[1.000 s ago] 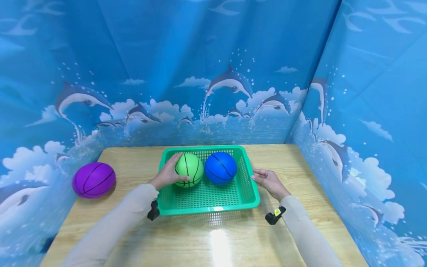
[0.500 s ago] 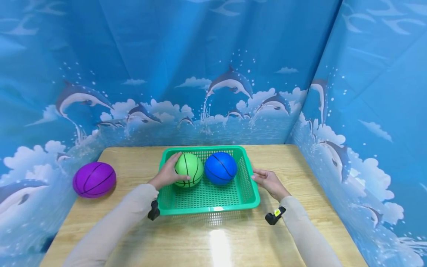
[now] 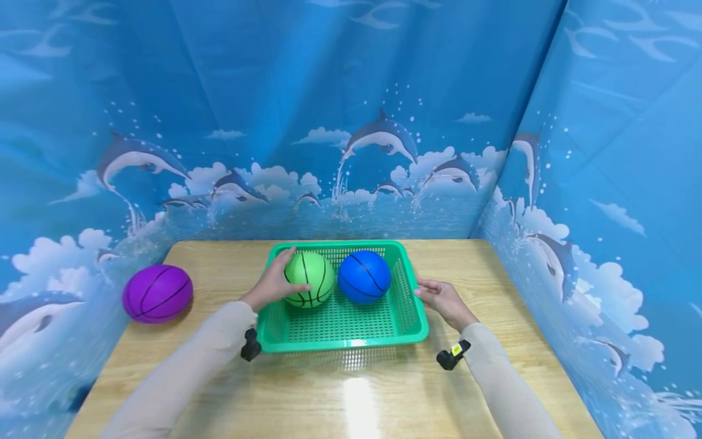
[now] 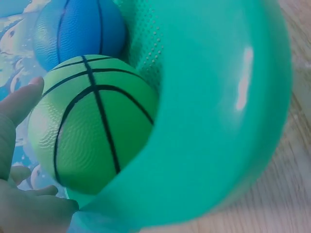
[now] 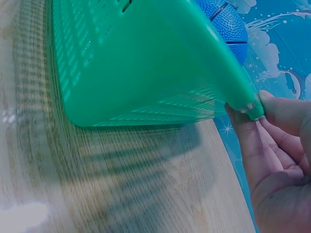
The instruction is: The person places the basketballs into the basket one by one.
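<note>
A green plastic basket [image 3: 342, 346] stands on the table with two balls in it. The green ball [image 3: 310, 277] lies in its left part, and the blue ball [image 3: 364, 277] sits to the right of that. My left hand [image 3: 270, 285] is spread at the green ball's left side, thumb and fingers extended; in the left wrist view the thumb [image 4: 22, 102] appears just off the ball's surface. Thumb and fingers of my right hand [image 3: 445, 302] pinch the basket's right rim, plainly seen in the right wrist view.
A purple ball [image 3: 158, 294] rests on the wooden table [image 3: 296, 402] near its left edge. Blue curtains [image 3: 351, 122] printed with dolphins enclose the table at the back and sides.
My left hand has loosened and shifted slightly left, its thumb drawn back a little from the green ball. The right hand keeps its place on the rim.
</note>
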Tool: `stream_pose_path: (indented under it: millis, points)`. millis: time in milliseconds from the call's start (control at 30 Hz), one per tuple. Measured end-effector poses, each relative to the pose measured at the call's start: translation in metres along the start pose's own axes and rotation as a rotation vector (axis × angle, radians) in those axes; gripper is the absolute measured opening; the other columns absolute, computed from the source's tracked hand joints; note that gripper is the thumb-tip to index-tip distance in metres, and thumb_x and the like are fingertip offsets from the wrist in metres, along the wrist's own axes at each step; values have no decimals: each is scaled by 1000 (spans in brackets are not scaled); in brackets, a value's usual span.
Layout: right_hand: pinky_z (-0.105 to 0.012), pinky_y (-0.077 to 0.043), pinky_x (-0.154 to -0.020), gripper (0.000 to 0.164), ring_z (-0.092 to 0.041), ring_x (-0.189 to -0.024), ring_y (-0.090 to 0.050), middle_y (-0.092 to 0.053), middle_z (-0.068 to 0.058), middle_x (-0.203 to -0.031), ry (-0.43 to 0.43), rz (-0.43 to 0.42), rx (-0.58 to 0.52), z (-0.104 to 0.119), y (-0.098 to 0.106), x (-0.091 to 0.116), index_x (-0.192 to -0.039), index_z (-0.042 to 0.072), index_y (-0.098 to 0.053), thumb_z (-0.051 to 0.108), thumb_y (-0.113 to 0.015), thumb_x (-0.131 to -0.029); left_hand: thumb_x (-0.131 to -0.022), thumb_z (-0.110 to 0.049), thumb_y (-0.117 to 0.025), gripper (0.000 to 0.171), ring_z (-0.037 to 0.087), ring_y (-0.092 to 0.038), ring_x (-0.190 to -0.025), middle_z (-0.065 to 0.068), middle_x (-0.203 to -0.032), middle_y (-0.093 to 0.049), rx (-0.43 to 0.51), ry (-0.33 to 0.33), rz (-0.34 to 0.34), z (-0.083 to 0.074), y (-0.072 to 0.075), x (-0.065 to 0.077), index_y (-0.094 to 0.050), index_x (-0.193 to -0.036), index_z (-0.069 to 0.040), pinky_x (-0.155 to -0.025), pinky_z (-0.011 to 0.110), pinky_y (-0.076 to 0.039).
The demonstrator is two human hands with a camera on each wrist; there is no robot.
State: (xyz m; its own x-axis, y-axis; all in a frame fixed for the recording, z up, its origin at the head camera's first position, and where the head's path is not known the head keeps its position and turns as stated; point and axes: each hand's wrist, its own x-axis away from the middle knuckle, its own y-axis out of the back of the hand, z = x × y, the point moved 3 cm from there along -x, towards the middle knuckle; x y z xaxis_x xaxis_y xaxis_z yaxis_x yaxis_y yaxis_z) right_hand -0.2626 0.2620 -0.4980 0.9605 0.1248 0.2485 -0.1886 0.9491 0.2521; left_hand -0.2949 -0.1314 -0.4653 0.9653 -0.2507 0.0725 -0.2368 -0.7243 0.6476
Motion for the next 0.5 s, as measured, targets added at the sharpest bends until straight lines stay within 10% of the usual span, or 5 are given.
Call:
stream_pose_path:
  millis: [500]
  points:
    - [-39, -47, -100, 54, -35, -124, -51, -49, -27, -136, -6, 15, -19, 0, -1, 0, -143, -3, -40, 18, -58, -96, -80, -40, -77, 104, 43, -14, -143, 15, -160, -7, 0, 9, -109, 18, 53, 21, -9, -156, -16, -110, 65, -20]
